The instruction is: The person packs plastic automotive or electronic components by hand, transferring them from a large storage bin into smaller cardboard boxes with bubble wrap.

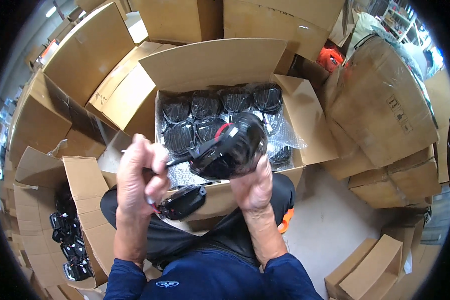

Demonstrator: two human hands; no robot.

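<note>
My right hand [253, 187] holds a glossy black rounded housing [235, 150] from below, over the front of an open cardboard box [220, 62]. A red strip shows on the housing's far side. My left hand [141, 172] is closed beside it, at a thin dark piece [179, 161] that reaches to the housing; whether this is a cable or a tool I cannot tell. Below my left hand is a smaller black part [184, 202] with red wire at its end. Inside the box, several black rounded parts [206, 104] stand in rows in bubble wrap [291, 132].
At my left, another open box [87, 200] holds several small black parts [70, 240]. Large cartons [92, 55] stand at the far left and back, and taped cartons [385, 110] at the right. A small open carton [367, 267] sits on the floor [320, 215] at the near right.
</note>
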